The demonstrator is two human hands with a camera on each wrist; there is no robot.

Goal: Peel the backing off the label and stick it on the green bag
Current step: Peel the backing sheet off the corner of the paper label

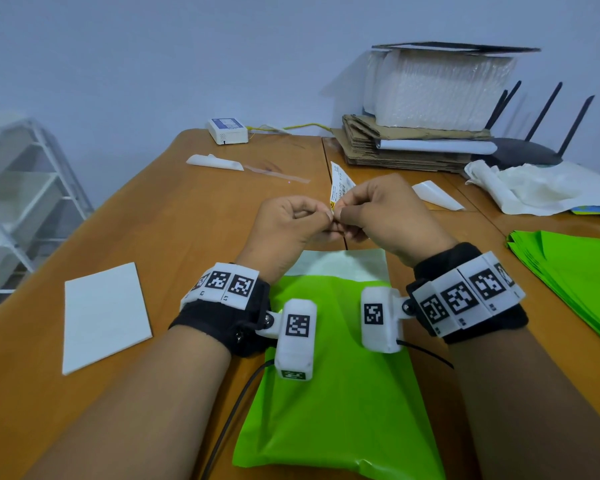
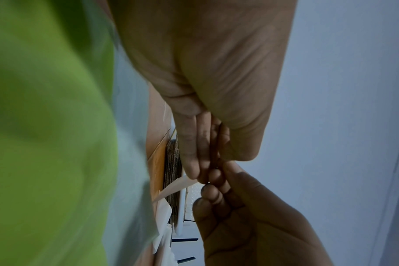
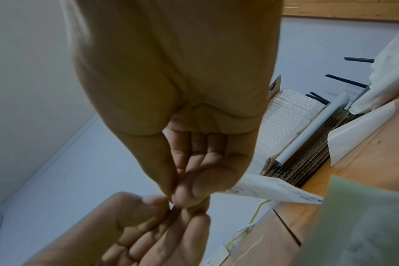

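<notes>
A small white printed label (image 1: pixel 340 186) is held up above the wooden table, and both hands pinch its near corner. My left hand (image 1: pixel 291 220) and my right hand (image 1: pixel 378 213) meet fingertip to fingertip there, fingers curled. The right wrist view shows the label (image 3: pixel 273 191) sticking out to the right of the pinching fingers. In the left wrist view the label (image 2: pixel 178 187) is a pale strip past the fingertips. The green bag (image 1: pixel 336 393) lies flat on the table under my wrists, its white flap (image 1: pixel 343 265) open at the far end.
A stack of green bags (image 1: pixel 575 271) lies at the right. A white sheet (image 1: pixel 104 313) lies at the left. Cardboard and bubble wrap (image 1: pixel 423 109), a router (image 1: pixel 530 147), crumpled white plastic (image 1: pixel 534 185) and a small white box (image 1: pixel 227 130) stand at the back.
</notes>
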